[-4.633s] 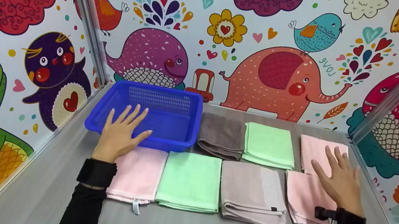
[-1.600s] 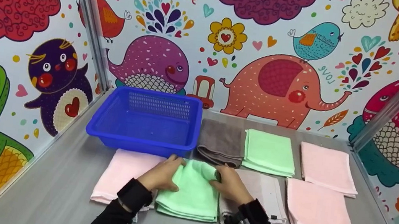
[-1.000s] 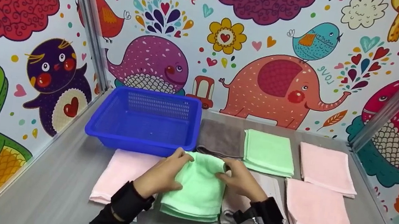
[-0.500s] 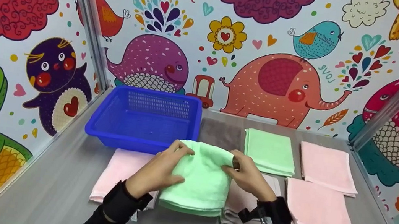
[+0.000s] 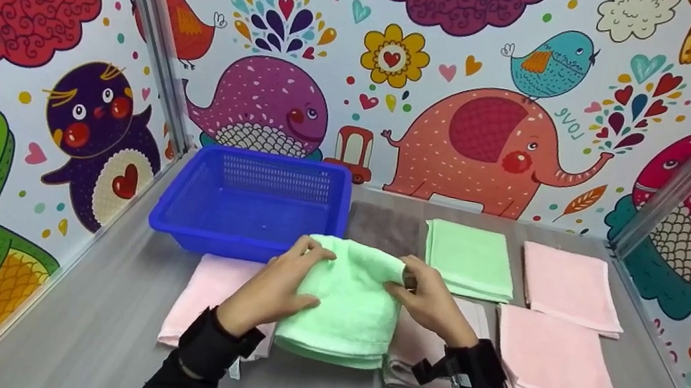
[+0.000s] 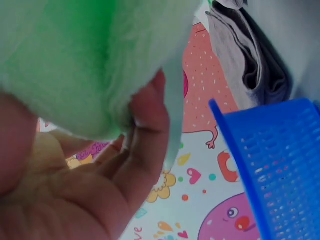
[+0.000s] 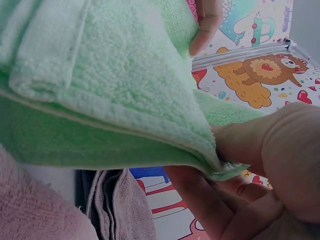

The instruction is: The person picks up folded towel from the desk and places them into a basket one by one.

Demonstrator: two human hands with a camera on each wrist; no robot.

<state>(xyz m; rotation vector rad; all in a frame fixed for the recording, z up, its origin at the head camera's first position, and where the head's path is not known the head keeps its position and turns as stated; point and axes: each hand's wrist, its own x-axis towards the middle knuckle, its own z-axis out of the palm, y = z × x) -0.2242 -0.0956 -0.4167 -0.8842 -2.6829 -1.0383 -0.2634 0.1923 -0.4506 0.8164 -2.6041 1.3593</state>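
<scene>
A folded light green towel is raised off the table between both hands. My left hand grips its left edge, thumb on the near face and fingers behind the top. On the other side my right hand pinches the upper right corner; in the right wrist view the thumb and fingers close on the layered towel corner. A pink towel lies beneath my left forearm, and a beige-grey towel lies partly hidden under my right hand.
A blue plastic basket stands at the back left, just beyond the hands. To its right lie a dark grey-brown towel, another green towel and two pink towels on the grey table. Printed wall panels surround the table.
Both hands came in from the sides, took hold of the front green towel and lifted it off the table toward the basket's near side. In the last half second it moves very little.
</scene>
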